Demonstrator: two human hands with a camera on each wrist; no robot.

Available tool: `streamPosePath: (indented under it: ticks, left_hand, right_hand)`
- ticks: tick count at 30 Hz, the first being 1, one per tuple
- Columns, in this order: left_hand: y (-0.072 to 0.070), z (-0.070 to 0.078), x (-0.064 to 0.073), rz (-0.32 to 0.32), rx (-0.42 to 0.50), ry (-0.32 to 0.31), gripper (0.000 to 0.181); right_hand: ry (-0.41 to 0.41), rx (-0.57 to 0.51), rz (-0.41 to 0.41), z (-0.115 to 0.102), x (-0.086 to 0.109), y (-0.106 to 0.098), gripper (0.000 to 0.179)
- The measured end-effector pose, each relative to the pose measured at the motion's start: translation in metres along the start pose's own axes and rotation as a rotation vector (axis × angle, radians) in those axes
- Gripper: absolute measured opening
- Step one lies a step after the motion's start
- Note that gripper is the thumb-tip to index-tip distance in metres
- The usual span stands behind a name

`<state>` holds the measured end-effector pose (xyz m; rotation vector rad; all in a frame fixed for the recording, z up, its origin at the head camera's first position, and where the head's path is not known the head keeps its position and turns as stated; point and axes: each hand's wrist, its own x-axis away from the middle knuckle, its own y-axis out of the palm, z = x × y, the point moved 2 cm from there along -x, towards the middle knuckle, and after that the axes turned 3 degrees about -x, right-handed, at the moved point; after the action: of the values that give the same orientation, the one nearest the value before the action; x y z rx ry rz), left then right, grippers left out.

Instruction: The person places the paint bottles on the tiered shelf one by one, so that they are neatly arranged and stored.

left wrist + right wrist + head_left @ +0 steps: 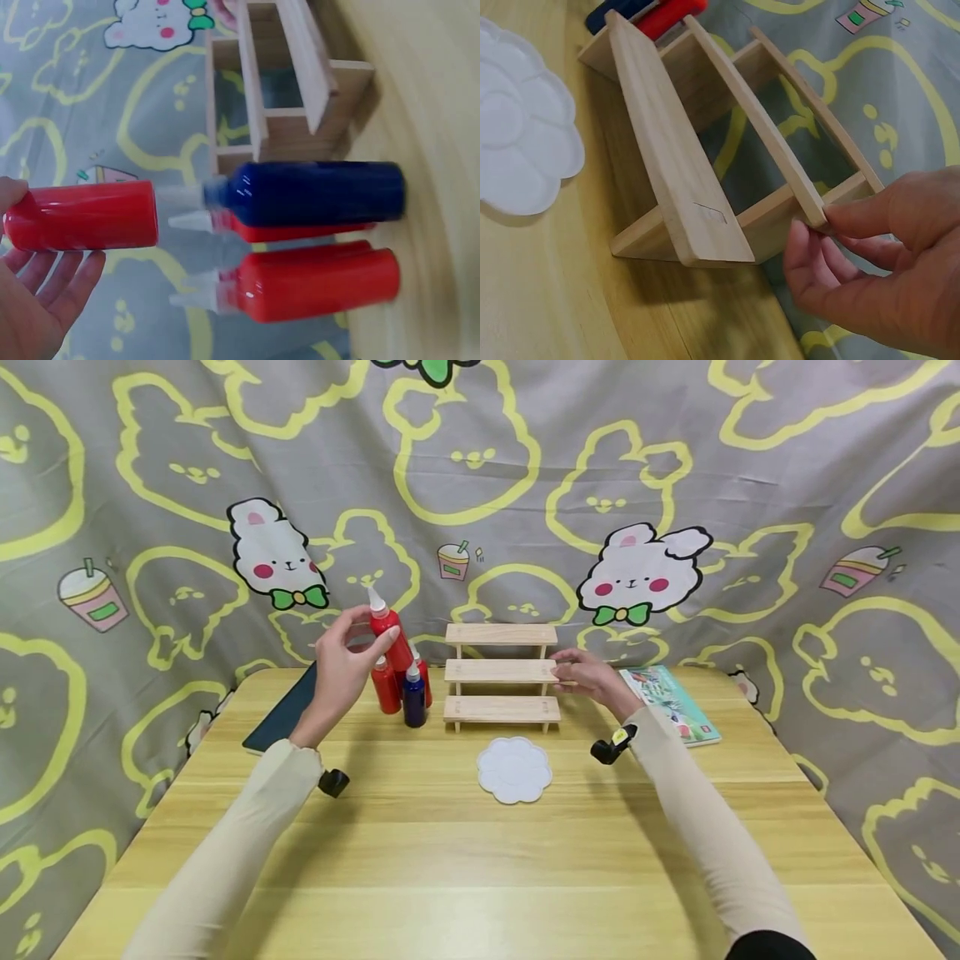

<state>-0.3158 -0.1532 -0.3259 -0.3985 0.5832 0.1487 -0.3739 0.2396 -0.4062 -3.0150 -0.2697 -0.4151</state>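
Note:
Raised above the other bottles, a red squeeze bottle (392, 639) with a white pointed nozzle is gripped between the fingers and thumb of my left hand (347, 660). Below it stand a dark blue bottle (322, 193) and red bottles (322, 285), upright on the table. A three-tier wooden stand (501, 671) is to the right of them. My right hand (889, 255) pinches the right end of the stand's middle tier between thumb and fingers. In the left wrist view, the held bottle's nozzle is out of frame.
A white flower-shaped palette (514, 770) lies on the table (480, 877) in front of the stand. To the right is a colourful book (671, 706); a dark flat panel (281, 714) lies at the left. A patterned curtain (517, 485) hangs behind the table.

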Motion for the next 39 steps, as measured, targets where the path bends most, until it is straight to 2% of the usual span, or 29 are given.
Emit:
streamPosePath:
  ticks: [8, 13, 17, 21, 25, 32, 39]
  left_hand:
    - [0.009, 0.017, -0.012, -0.013, -0.007, 0.042, 0.047]
    - [0.022, 0.024, -0.022, -0.018, 0.04, 0.063, 0.045]
    - [0.039, 0.025, -0.032, -0.024, 0.097, 0.072, 0.044]
    - [0.06, 0.026, -0.04, -0.046, 0.147, 0.052, 0.044]
    - [0.081, 0.029, -0.046, -0.088, 0.149, 0.018, 0.043]
    - [0.114, 0.034, -0.06, -0.154, 0.148, 0.03, 0.04]
    - [0.143, 0.032, -0.073, -0.204, 0.098, -0.007, 0.041]
  right_hand:
    - [-0.037, 0.013, 0.028, 0.002, 0.001, 0.004, 0.049]
    - [-0.05, 0.024, 0.013, 0.001, 0.001, 0.003, 0.051]
    - [-0.059, 0.031, 0.025, -0.003, 0.001, 0.001, 0.05]
    - [-0.05, 0.036, 0.033, -0.006, 0.001, 0.0, 0.05]
    - [-0.023, 0.05, 0.016, -0.006, 0.002, -0.001, 0.051]
    - [-0.024, 0.04, 0.0, -0.003, 0.003, -0.005, 0.053]
    - [-0.023, 0.045, -0.02, -0.002, 0.0, -0.001, 0.05]
